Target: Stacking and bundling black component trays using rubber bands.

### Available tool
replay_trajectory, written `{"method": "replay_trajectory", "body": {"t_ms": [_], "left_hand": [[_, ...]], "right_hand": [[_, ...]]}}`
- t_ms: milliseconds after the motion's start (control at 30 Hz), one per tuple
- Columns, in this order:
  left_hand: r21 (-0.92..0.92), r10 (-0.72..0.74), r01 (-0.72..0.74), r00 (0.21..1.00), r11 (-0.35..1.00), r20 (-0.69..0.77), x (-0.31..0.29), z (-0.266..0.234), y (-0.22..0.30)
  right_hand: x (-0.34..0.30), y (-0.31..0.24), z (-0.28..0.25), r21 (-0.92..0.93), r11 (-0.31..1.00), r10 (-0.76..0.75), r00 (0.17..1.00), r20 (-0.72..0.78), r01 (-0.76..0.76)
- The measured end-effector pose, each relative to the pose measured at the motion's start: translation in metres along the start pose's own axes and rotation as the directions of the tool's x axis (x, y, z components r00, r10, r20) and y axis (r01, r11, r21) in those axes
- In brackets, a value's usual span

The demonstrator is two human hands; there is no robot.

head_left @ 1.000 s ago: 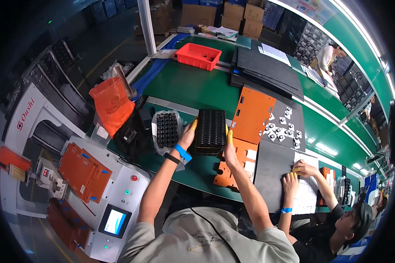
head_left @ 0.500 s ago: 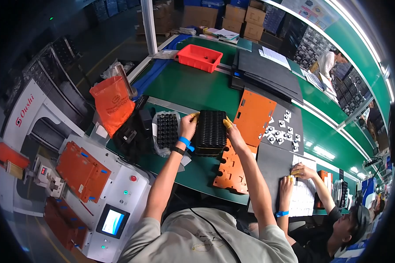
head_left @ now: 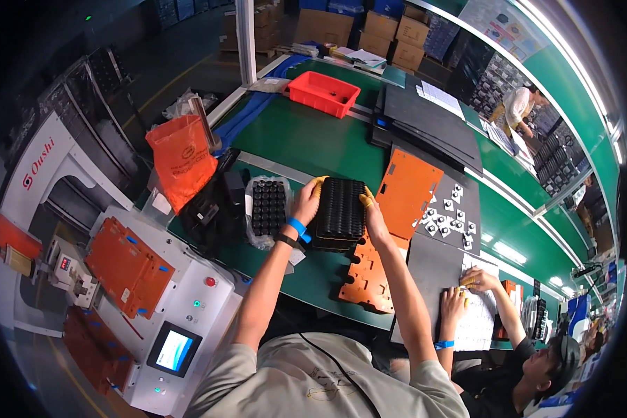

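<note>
Between my two hands is a stack of black ridged trays, held above the green bench and slightly tilted. My left hand grips its left side, with yellow covers on the fingertips. On the opposite side my right hand is closed on the stack's edge, also with yellow fingertip covers. Just left of the stack lies a black tray with rows of round pockets, in clear plastic wrap. An orange plate with notched edges lies beside my right forearm; another orange plate lies beyond it.
At left stands a white machine with a screen and an orange fixture. A red bin and an orange bag are farther back. Small white-and-black parts lie on a dark sheet. A co-worker's hands rest over papers at right.
The whole view has shifted a little. The tray stack stays in both my hands and leans slightly more to one side.
</note>
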State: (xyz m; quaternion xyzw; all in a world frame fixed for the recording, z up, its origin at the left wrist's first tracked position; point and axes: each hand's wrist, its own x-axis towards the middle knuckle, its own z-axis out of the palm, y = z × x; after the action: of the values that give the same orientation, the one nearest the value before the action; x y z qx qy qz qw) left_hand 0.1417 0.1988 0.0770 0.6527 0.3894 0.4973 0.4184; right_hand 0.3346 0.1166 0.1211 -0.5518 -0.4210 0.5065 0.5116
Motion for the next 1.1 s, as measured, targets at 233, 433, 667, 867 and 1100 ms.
{"method": "replay_trajectory", "body": {"t_ms": [233, 433, 667, 867, 1100], "left_hand": [[-0.098, -0.051, 0.055, 0.998, 0.994, 0.047, -0.021, 0.005, 0.019], [-0.191, -0.020, 0.018, 1.000, 0.981, -0.008, -0.016, 0.011, -0.011], [-0.587, -0.377, 0.302, 0.926, 0.751, -0.006, -0.046, 0.034, -0.030], [-0.699, -0.233, 0.242, 0.966, 0.673, 0.109, -0.096, 0.028, -0.027], [-0.903, -0.251, 0.357, 0.921, 0.240, 0.298, -0.116, 0.008, 0.033]], "right_hand": [[-0.013, -0.005, 0.008, 0.239, 0.971, -0.021, 1.000, 0.012, 0.017], [-0.008, 0.002, 0.007, 0.284, 0.958, -0.034, 0.999, 0.012, 0.029], [-0.022, 0.008, 0.006, 0.440, 0.871, 0.242, 0.970, 0.006, -0.220], [-0.053, -0.005, 0.028, 0.470, 0.877, 0.101, 0.994, 0.033, -0.105], [-0.121, -0.078, 0.031, 0.040, 0.823, -0.568, 0.816, 0.108, 0.567]]}}
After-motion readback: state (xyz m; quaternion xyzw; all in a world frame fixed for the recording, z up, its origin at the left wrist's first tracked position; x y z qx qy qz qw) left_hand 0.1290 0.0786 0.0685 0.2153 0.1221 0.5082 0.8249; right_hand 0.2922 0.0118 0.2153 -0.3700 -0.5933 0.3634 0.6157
